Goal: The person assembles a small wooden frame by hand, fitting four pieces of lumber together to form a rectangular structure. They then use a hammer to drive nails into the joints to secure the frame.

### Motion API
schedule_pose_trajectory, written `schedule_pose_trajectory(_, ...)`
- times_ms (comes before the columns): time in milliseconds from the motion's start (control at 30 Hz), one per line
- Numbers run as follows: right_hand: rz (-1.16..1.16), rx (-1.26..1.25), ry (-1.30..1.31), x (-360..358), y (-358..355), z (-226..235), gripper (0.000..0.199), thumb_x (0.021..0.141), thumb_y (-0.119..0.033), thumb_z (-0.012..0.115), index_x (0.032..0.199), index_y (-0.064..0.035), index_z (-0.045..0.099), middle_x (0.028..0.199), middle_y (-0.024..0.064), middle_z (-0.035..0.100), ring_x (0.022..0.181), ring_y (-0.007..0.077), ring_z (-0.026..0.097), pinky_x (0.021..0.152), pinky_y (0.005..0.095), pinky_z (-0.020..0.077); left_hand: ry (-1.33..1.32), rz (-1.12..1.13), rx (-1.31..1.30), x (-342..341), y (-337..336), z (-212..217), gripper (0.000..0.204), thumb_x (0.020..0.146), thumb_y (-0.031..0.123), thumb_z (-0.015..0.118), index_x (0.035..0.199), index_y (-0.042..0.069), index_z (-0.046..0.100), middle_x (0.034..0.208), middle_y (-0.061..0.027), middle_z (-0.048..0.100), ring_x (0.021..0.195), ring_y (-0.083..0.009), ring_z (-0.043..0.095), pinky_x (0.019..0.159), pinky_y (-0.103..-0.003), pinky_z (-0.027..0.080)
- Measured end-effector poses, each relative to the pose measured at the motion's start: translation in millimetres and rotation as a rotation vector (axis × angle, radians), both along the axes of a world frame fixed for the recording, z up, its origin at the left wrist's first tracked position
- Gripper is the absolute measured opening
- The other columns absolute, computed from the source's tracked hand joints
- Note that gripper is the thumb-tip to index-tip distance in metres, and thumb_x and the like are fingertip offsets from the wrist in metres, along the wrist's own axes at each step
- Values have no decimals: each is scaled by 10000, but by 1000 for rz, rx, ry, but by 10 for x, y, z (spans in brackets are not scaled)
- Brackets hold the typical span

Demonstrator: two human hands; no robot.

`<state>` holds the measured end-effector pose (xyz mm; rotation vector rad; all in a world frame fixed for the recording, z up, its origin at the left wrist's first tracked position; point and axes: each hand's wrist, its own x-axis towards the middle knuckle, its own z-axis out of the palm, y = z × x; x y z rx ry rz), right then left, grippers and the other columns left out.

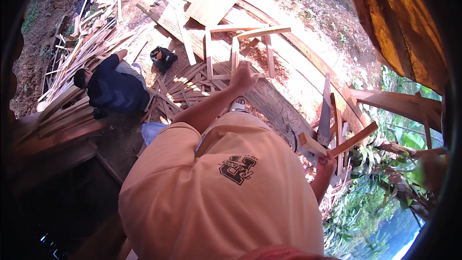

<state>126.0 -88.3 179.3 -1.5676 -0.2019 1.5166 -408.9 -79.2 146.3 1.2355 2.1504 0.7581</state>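
Note:
My left hand reaches forward, its fingers closed around an upright of a light wooden frame. The frame stands on wide planks and has several legs and crosspieces. Off to my right side, my right hand is closed on wood. A reddish-brown wooden strip angles up to the right from it, and a pale wooden piece points up to the left. Whether these two are joined is hidden by the hand. Just beyond them a handsaw lies with its blade pointing away from me.
A person in dark clothes and a cap crouches at the left beside a heap of wooden strips. A black bag lies between us. A flat board rests on long planks. Plants grow at the right.

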Motion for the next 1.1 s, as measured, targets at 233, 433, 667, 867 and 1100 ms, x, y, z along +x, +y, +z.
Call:
schedule_pose_trajectory(233, -277, -12, -81, -379, -683, 17, 193, 939, -36, 659, 1107, 4, 573, 1060, 150, 677, 962, 288, 694, 821, 409, 601, -78, 238, -570, -1082, 430, -597, 801, 894, 474, 711, 1399, -71, 410, 1384, -257, 569, 1286, -374, 600, 1049, -471, 518)
schedule_pose_trajectory(433, -366, -58, -48, -704, -1101, -96, 260, 956, -45, 621, 1192, 55, 580, 1127, 164, 686, 1005, 292, 696, 865, 394, 586, -73, 32, -553, -1099, 608, -800, 651, 923, 395, 685, 1343, -70, 511, 1234, -252, 693, 1171, -380, 686, 987, -462, 554)
schedule_pose_trajectory(667, -276, -38, -144, -1012, -1082, -45, 279, 960, -54, 615, 1189, 104, 583, 1117, 194, 671, 1032, 292, 676, 915, 400, 579, -64, 122, -366, -1011, 487, -649, 431, 964, 246, 602, 1234, -87, 554, 1111, -297, 717, 1077, -408, 720, 932, -475, 579)
schedule_pose_trajectory(867, -283, -90, -144, -1120, -783, -83, 217, 930, -60, 660, 1090, 52, 567, 1018, 158, 657, 946, 277, 665, 812, 364, 576, 150, 204, -257, -1286, 107, -357, 438, 985, 296, 610, 1191, -77, 508, 997, -275, 738, 944, -410, 751, 844, -468, 610)
schedule_pose_trajectory(1100, -128, 14, -188, -1020, -465, -276, 246, 911, -84, 697, 1101, 11, 573, 982, 112, 654, 894, 245, 660, 762, 352, 569, 267, 319, -217, -1817, 12, -712, 369, 998, 314, 598, 1084, -38, 529, 945, -265, 744, 878, -413, 760, 759, -477, 625)
